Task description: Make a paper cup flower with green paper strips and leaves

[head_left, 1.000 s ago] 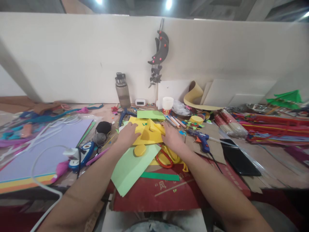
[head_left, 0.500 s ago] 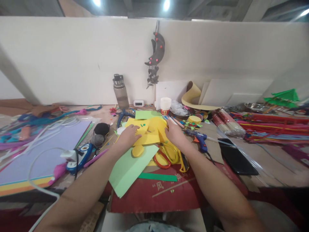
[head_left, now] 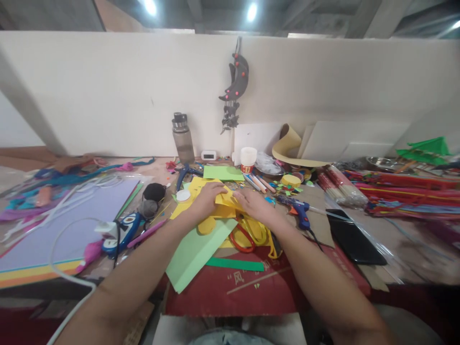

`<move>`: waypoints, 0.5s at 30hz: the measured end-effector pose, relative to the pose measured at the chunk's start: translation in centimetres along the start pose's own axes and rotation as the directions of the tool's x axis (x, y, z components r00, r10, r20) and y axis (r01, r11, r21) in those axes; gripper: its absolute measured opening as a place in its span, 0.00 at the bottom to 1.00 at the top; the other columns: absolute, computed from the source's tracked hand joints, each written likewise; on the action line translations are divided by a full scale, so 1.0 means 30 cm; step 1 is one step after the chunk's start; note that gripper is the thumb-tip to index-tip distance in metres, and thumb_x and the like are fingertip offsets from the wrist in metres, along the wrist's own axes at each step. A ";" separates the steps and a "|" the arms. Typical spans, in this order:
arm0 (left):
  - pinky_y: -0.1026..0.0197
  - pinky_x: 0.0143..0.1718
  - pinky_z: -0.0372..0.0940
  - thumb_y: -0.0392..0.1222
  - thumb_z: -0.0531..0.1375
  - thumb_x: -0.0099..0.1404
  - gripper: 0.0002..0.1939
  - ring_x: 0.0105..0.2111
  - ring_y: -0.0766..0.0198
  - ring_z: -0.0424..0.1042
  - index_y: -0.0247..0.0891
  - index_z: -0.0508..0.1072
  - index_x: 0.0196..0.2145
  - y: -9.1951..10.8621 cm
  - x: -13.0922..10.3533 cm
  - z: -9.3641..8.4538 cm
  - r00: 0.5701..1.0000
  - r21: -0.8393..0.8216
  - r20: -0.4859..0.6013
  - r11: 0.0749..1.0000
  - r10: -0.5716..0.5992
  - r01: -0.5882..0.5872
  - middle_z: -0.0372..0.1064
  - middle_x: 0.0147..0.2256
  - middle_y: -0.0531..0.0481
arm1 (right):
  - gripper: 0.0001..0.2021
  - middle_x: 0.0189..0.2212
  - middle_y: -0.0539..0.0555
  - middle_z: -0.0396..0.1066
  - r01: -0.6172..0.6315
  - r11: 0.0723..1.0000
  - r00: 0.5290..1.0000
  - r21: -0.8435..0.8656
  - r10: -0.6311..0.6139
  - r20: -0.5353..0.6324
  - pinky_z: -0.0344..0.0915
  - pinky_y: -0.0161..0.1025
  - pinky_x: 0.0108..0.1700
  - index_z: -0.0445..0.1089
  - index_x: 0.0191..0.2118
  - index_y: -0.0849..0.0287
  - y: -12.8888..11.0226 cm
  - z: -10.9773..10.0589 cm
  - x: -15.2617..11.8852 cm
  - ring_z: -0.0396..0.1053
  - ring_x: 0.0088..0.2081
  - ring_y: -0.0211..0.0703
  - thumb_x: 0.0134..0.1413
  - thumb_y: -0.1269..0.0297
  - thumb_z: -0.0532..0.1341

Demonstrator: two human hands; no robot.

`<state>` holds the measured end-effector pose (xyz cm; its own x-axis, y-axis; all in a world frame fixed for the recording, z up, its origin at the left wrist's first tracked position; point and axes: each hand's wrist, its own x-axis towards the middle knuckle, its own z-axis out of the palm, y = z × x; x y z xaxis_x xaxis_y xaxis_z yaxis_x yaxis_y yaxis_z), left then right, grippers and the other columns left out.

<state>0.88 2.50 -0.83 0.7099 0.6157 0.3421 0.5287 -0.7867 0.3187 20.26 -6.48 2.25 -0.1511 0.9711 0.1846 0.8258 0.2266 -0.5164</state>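
Yellow paper point(head_left: 225, 210), bent, between left hand point(head_left: 209, 197) and right hand point(head_left: 252, 205), at the far edge of the pale green sheet point(head_left: 197, 251). Fingers half-curled, hands closer together than a moment ago (pinching or merely touching, cannot tell); handling seems mid-course. White disc point(head_left: 183, 195), at left, more exposed.

Ceiling lamps point(head_left: 149, 6) glare at the top of the frame; light below is soft and even. A dim shadow slants down the pale wall point(head_left: 108, 86) at left. Lower corners are dark, side edges stretched and blurred, the hands point(head_left: 207, 199) slightly soft.
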 end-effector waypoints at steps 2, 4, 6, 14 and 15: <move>0.46 0.63 0.60 0.25 0.56 0.56 0.22 0.58 0.53 0.67 0.38 0.77 0.47 -0.003 -0.006 0.010 0.998 -0.018 -0.049 0.999 -0.044 0.043 0.70 0.55 0.40 | 0.19 0.42 0.58 0.77 -0.087 0.996 0.996 -0.003 0.087 -0.023 0.64 0.38 0.46 0.76 0.42 0.61 0.017 -0.009 0.014 0.72 0.44 0.45 0.70 0.59 0.49; 0.47 0.63 0.59 0.25 0.52 0.58 0.24 0.58 0.55 0.67 0.38 0.78 0.47 -0.005 -0.012 0.012 0.996 -0.024 -0.067 0.998 -0.066 0.064 0.71 0.55 0.41 | 0.15 0.42 0.56 0.78 -0.143 0.989 0.989 -0.036 0.142 -0.033 0.64 0.37 0.46 0.76 0.42 0.61 0.033 -0.008 0.027 0.73 0.43 0.44 0.68 0.62 0.52; 0.48 0.64 0.59 0.24 0.51 0.57 0.26 0.58 0.56 0.67 0.39 0.78 0.47 -0.004 -0.015 0.010 0.995 -0.021 -0.066 0.997 -0.074 0.073 0.71 0.55 0.43 | 0.14 0.44 0.56 0.78 -0.168 0.982 0.985 -0.084 0.166 -0.036 0.63 0.36 0.47 0.76 0.44 0.61 0.045 0.000 0.039 0.73 0.45 0.43 0.67 0.64 0.53; 0.47 0.64 0.58 0.26 0.53 0.55 0.26 0.58 0.53 0.66 0.38 0.78 0.49 0.000 -0.028 0.006 0.997 -0.017 -0.067 0.999 -0.038 0.037 0.71 0.56 0.42 | 0.16 0.44 0.60 0.78 -0.216 0.944 0.972 -0.248 0.231 0.032 0.64 0.34 0.47 0.77 0.43 0.62 0.074 0.012 0.127 0.74 0.45 0.44 0.66 0.65 0.52; 0.47 0.64 0.58 0.26 0.54 0.55 0.26 0.58 0.53 0.67 0.37 0.78 0.49 0.001 -0.029 0.006 0.997 -0.015 -0.069 0.999 -0.038 0.037 0.71 0.56 0.42 | 0.16 0.45 0.60 0.78 -0.216 0.939 0.970 -0.269 0.237 0.048 0.65 0.34 0.46 0.78 0.43 0.62 0.081 0.013 0.146 0.74 0.44 0.44 0.66 0.66 0.52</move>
<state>0.36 1.95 -1.27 0.6552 0.6470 0.3900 0.5476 -0.7623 0.3449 21.40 -1.63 1.49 0.0232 0.9996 0.0161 0.9539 -0.0173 -0.2995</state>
